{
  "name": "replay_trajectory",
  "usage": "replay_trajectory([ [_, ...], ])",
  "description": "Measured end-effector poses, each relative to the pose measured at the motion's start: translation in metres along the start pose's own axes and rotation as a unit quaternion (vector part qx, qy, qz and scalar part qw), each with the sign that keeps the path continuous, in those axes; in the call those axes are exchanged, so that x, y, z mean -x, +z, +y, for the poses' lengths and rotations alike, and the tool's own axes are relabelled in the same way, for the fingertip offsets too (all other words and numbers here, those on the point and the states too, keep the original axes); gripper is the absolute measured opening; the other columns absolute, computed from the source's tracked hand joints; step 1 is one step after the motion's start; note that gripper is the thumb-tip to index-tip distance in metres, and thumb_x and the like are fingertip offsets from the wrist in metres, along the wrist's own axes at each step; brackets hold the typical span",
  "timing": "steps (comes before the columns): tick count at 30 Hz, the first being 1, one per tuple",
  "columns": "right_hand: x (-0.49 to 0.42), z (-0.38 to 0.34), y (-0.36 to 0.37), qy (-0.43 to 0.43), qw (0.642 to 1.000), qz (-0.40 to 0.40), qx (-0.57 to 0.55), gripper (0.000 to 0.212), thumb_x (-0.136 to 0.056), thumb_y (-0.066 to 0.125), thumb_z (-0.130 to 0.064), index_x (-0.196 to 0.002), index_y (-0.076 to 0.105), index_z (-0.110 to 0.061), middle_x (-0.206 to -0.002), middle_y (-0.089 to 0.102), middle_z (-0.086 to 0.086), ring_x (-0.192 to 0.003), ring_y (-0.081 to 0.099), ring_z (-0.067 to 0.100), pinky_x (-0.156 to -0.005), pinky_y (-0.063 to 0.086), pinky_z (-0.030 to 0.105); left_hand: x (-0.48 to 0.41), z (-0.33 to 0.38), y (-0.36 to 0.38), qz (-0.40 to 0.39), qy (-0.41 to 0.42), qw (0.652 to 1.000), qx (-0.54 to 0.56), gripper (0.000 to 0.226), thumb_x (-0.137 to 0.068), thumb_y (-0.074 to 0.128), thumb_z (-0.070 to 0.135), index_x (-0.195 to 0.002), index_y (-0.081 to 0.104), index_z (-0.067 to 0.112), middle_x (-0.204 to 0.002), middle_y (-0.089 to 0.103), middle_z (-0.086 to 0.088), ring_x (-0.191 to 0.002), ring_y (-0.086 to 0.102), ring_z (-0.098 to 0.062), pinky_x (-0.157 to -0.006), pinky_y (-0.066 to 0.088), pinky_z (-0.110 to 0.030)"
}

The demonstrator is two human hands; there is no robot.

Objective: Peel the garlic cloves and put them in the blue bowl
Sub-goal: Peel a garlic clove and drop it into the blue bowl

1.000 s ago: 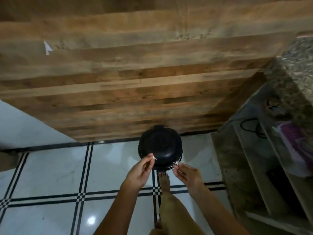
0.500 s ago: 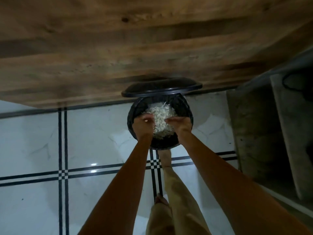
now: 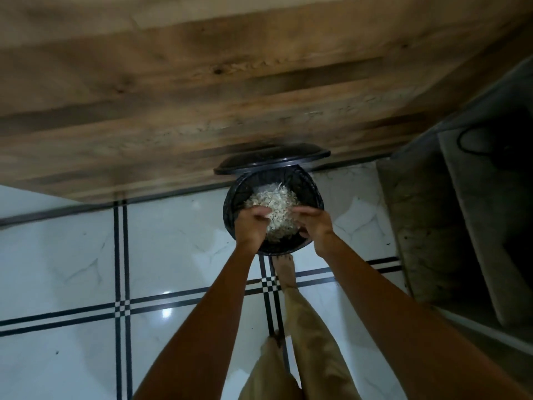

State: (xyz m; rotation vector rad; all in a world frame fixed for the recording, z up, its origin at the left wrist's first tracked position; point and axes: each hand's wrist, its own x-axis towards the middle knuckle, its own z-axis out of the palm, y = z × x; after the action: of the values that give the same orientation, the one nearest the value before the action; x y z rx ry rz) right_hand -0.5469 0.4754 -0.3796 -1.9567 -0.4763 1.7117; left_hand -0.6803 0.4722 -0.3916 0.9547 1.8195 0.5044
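I look down at a black pedal bin (image 3: pixel 288 249) on the floor, its lid (image 3: pixel 271 161) tipped up at the back. A heap of pale garlic peels (image 3: pixel 274 202) fills the bin. My left hand (image 3: pixel 252 223) and my right hand (image 3: pixel 315 223) hang side by side over the near half of the bin, just above the peels. Their fingers point down, loosely curled, and I see nothing held in either one. No garlic cloves and no blue bowl appear in this view.
A wooden surface (image 3: pixel 202 90) spans the top, its edge just behind the bin. White floor tiles (image 3: pixel 178 241) with black lines lie below. My bare foot (image 3: pixel 284 269) is at the bin's base. A rough concrete shelf unit (image 3: pixel 427 226) with a black cable stands at right.
The bin's lid has gone from shut to open, showing the peels. Both hands, which pinched small white peel bits above the lid, now sit lower over the open bin.
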Motion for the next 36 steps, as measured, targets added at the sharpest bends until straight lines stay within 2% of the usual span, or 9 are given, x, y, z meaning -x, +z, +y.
replay_trajectory([
  [8,0.219,-0.028,-0.083,-0.050,0.992,0.000,-0.115,0.027,-0.097,0.039,-0.006,-0.118,0.056,0.000,-0.117,0.059,0.007,-0.103,0.056,0.025,-0.095,0.041,0.039,0.171,0.100,-0.035,-0.038,0.071,0.993,0.087,0.017,-0.087,0.060,0.003,-0.097,0.073,0.008,-0.101,0.071,-0.011,-0.091,0.064,-0.021,-0.081,0.047,-0.028],
  [10,0.276,-0.021,-0.118,-0.133,0.985,0.075,-0.083,0.019,-0.095,0.047,-0.006,-0.104,0.063,-0.003,-0.101,0.062,0.005,-0.089,0.057,0.017,-0.086,0.042,0.035,0.213,0.123,-0.023,-0.083,0.094,0.989,0.072,0.017,-0.087,0.061,0.003,-0.090,0.073,0.014,-0.100,0.071,-0.014,-0.091,0.065,-0.023,-0.082,0.048,-0.031],
  [15,0.388,0.024,-0.258,-0.216,0.924,0.300,-0.101,0.017,-0.090,0.058,-0.017,-0.103,0.069,-0.017,-0.100,0.067,-0.005,-0.095,0.062,0.011,-0.087,0.050,0.029,0.344,0.217,0.075,-0.269,0.193,0.944,-0.011,0.019,-0.088,0.056,-0.001,-0.098,0.070,0.006,-0.083,0.067,-0.002,-0.073,0.060,-0.011,-0.062,0.045,-0.022],
  [19,0.472,0.088,-0.380,-0.236,0.841,0.446,-0.194,0.016,-0.087,0.062,-0.014,-0.100,0.071,-0.015,-0.097,0.070,-0.002,-0.092,0.062,0.008,-0.077,0.046,0.014,0.473,0.264,0.198,-0.398,0.313,0.859,-0.071,0.020,-0.086,0.055,-0.009,-0.101,0.068,-0.006,-0.075,0.066,-0.001,-0.057,0.056,0.002,-0.052,0.043,-0.013],
  [23,0.534,0.179,-0.476,-0.209,0.774,0.538,-0.260,0.014,-0.087,0.061,-0.012,-0.096,0.069,-0.019,-0.094,0.069,0.001,-0.095,0.064,0.016,-0.086,0.050,0.030,0.602,0.254,0.308,-0.503,0.413,0.734,-0.194,0.030,-0.086,0.053,-0.011,-0.114,0.062,-0.006,-0.109,0.065,-0.015,-0.075,0.060,-0.005,-0.061,0.044,-0.006],
  [26,0.567,0.242,-0.530,-0.158,0.731,0.605,-0.272,0.019,-0.089,0.058,-0.011,-0.105,0.068,-0.010,-0.101,0.069,0.005,-0.096,0.064,0.016,-0.086,0.049,0.028,0.653,0.242,0.385,-0.455,0.549,0.640,-0.287,0.050,-0.084,0.048,-0.008,-0.130,0.055,0.010,-0.134,0.054,-0.014,-0.112,0.057,-0.021,-0.093,0.039,-0.015],
  [29,0.594,0.301,-0.590,-0.094,0.697,0.682,-0.202,0.028,-0.092,0.055,-0.017,-0.119,0.061,-0.014,-0.119,0.063,0.004,-0.107,0.059,0.019,-0.085,0.044,0.026,0.665,0.237,0.452,-0.367,0.657,0.521,-0.403,0.056,-0.091,0.042,0.000,-0.143,0.039,0.019,-0.152,0.027,-0.016,-0.139,0.026,-0.032,-0.113,0.018,-0.029],
  [32,0.605,0.342,-0.640,0.003,0.705,0.704,-0.084,0.043,-0.091,0.054,-0.015,-0.134,0.048,-0.018,-0.135,0.046,0.008,-0.121,0.044,0.026,-0.095,0.038,0.034,0.653,0.234,0.473,-0.349,0.685,0.499,-0.401,0.040,-0.090,0.052,0.002,-0.129,0.057,0.011,-0.133,0.053,-0.018,-0.124,0.048,-0.032,-0.104,0.035,-0.030],
  [36,0.599,0.366,-0.676,0.104,0.743,0.662,-0.007,0.055,-0.091,0.054,-0.028,-0.142,0.033,-0.024,-0.144,0.032,0.011,-0.131,0.029,0.029,-0.103,0.031,0.042,0.661,0.241,0.469,-0.336,0.687,0.549,-0.337,0.022,-0.082,0.062,-0.004,-0.100,0.072,0.004,-0.104,0.069,-0.012,-0.095,0.065,-0.027,-0.086,0.050,-0.032],
])
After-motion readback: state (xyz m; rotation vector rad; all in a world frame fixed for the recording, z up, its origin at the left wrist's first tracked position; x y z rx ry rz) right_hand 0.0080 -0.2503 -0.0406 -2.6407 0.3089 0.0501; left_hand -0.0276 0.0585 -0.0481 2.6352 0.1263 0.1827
